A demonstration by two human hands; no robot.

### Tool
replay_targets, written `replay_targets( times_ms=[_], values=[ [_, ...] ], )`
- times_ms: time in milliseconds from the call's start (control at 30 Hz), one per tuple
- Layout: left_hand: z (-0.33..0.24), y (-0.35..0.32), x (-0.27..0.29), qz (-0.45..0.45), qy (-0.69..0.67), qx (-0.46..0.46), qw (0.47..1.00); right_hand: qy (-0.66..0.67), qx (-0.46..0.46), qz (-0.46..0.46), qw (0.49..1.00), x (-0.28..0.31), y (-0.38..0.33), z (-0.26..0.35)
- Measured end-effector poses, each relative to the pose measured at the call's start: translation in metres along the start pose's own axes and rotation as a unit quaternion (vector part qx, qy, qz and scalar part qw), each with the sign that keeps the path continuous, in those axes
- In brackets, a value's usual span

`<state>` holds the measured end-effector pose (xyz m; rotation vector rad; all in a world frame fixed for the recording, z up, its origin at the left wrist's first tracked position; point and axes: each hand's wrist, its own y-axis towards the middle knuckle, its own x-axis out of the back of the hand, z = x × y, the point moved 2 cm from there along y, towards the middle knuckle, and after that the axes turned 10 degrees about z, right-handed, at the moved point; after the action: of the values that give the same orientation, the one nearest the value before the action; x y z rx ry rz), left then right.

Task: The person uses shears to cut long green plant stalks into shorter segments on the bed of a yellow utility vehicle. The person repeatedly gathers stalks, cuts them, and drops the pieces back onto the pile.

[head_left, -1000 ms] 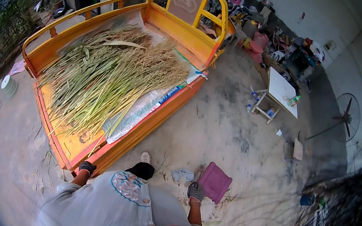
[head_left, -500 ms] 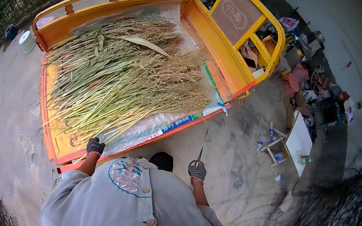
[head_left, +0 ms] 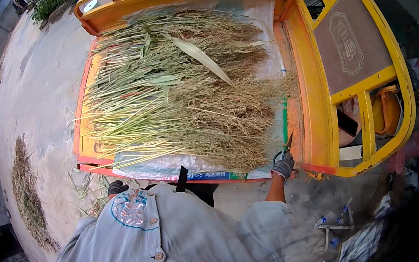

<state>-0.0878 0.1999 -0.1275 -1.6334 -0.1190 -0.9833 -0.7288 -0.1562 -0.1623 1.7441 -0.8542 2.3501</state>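
Observation:
Gloved in grey, my right hand point(head_left: 283, 166) grips a pair of scissors point(head_left: 289, 141) at the near right corner of the cart bed, blades pointing up and away. Beside it are the brown, feathery seed heads of a thick layer of cut stalks point(head_left: 172, 89), whose pale green ends point left. One broad dry leaf point(head_left: 201, 59) lies on top. My left hand point(head_left: 117, 188), in a dark glove, is low by my shirt, just off the cart's near edge; its fingers are too small and partly hidden to read.
Yellow rails and a panelled frame point(head_left: 346, 43) border the cart's far and right sides. A plastic sheet point(head_left: 160, 165) lies under the stalks. Dry plant scraps point(head_left: 31, 199) are on the concrete at left. Right of the cart are a small stool-like stand point(head_left: 336, 226) and cluttered goods.
My view has turned and come nearer the cart. My right hand has moved with the scissors to the bed's near right corner. My left hand has drawn back from the stalk ends.

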Motion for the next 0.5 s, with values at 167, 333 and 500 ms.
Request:
replay_targets(
  times_ms=[167, 333, 500],
  values=[
    [-0.112, 0.007, 0.047, -0.143, 0.013, -0.079, 0.986, -0.09, -0.038, 0.103, 0.99, -0.007, 0.03, 0.011],
    [-0.237, 0.055, 0.102, -0.207, 0.075, -0.177, 0.959, -0.079, -0.004, 0.038, 0.996, -0.017, 0.011, -0.002],
    [-0.344, 0.088, 0.104, -0.214, 0.133, -0.263, 0.931, 0.04, 0.049, 0.085, 0.994, -0.01, -0.062, -0.033]
  ],
)
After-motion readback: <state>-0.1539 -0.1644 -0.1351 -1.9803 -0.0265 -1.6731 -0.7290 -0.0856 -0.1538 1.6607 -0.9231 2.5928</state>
